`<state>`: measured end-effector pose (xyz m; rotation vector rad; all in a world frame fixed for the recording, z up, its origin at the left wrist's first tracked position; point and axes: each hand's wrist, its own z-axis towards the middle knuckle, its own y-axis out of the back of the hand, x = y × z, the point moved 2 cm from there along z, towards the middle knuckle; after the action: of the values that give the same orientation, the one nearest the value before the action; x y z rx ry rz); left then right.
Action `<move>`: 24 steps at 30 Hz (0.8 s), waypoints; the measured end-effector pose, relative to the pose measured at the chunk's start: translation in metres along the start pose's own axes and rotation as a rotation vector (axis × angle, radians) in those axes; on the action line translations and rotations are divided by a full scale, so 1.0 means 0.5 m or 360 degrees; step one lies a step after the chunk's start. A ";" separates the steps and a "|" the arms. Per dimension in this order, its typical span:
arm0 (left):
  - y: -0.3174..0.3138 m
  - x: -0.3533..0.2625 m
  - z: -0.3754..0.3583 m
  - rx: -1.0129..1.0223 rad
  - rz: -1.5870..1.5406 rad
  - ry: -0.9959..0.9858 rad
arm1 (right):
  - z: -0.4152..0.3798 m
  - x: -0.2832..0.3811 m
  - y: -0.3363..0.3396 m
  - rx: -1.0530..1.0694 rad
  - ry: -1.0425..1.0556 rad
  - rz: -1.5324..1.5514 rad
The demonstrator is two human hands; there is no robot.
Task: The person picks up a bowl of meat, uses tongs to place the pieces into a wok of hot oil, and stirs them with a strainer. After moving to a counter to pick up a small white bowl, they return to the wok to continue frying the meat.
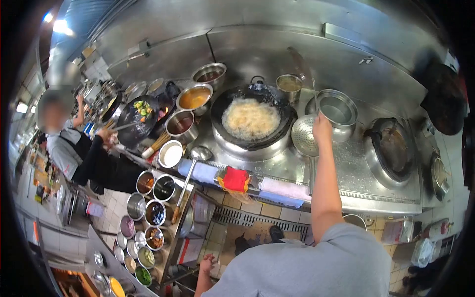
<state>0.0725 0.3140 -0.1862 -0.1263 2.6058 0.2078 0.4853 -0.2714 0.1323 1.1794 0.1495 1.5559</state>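
Note:
My right hand (322,128) reaches far forward, closed at the left rim of a steel pot (345,132) that holds clear liquid; my fingertips are hidden. Beside that hand a perforated strainer (304,134) lies on the steel counter, its handle toward me. Left of the strainer, a black wok (220,111) contains foaming, bubbling oil with pale golden food (251,119) in it. My left hand (208,263) hangs low near my body, loosely closed, with nothing visible in it.
A ladle (200,153) lies across the counter edge by folded cloths (284,188). Bowls of sauces (195,97) stand left of the wok. Several ingredient containers (155,213) fill the left side. A co-worker (69,148) handles another wok (136,129). An empty-looking burner ring (383,153) sits right.

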 end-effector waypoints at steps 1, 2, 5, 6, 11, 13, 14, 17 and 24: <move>-0.008 -0.016 -0.013 -0.0041 0.0018 -0.0078 | 0.036 0.019 -0.012 0.0080 -0.0119 -0.0063; -0.012 -0.026 -0.027 -0.0081 0.0040 -0.0158 | 0.080 -0.012 -0.074 0.0205 -0.0130 -0.0126; -0.032 -0.021 -0.069 -0.0095 -0.0026 -0.0145 | 0.134 -0.104 -0.135 0.0452 -0.0201 -0.0193; -0.034 -0.003 -0.071 -0.0109 -0.0059 -0.0129 | 0.141 -0.112 -0.144 0.0563 -0.0277 -0.0202; -0.101 0.136 -0.130 -0.0211 -0.0252 0.0128 | -0.102 -0.166 0.028 0.0429 -0.0098 0.0198; -0.097 0.221 -0.117 -0.0147 -0.0398 0.0224 | -0.264 -0.212 0.074 0.0405 -0.0087 0.0243; -0.101 0.284 -0.104 -0.0089 -0.0556 0.0244 | -0.337 -0.252 0.092 0.0471 0.0014 0.0159; -0.149 0.304 -0.144 -0.0341 -0.0344 0.0183 | -0.479 -0.278 0.149 0.0584 0.0120 0.0122; -0.206 0.138 -0.139 -0.0570 0.0492 -0.0285 | -0.420 -0.352 0.109 0.0644 0.0760 -0.0320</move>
<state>-0.0079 0.1972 -0.1745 0.1654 2.3740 0.7597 0.2738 -0.3325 -0.0399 1.0326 0.9056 1.6444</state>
